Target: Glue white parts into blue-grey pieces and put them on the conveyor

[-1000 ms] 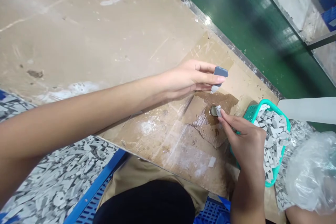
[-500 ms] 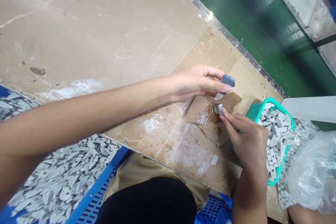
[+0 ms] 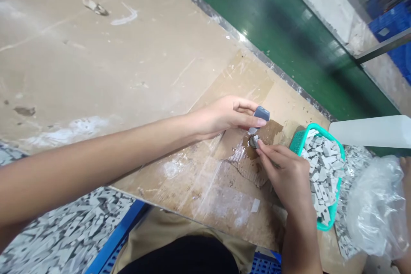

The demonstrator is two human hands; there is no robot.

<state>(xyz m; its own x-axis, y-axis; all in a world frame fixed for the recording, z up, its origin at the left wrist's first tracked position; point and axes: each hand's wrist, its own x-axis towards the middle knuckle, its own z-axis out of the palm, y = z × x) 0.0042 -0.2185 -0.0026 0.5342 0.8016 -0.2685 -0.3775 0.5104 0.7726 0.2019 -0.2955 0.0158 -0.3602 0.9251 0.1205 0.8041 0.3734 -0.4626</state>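
Both hands pinch shut: your left hand [image 3: 229,115] grips the grey tool [image 3: 261,114], your right hand [image 3: 282,171] the small grey piece [image 3: 256,141]. Brace both wrists on the cardboard [image 3: 224,180] for steadiness.

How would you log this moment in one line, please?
left hand: grips tool | right hand: pinches piece over cardboard | tool tip: by piece | basket: beside right hand

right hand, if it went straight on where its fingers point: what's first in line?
Likely the grey tool in the left hand, just past the small piece the right hand pinches; depth unclear.
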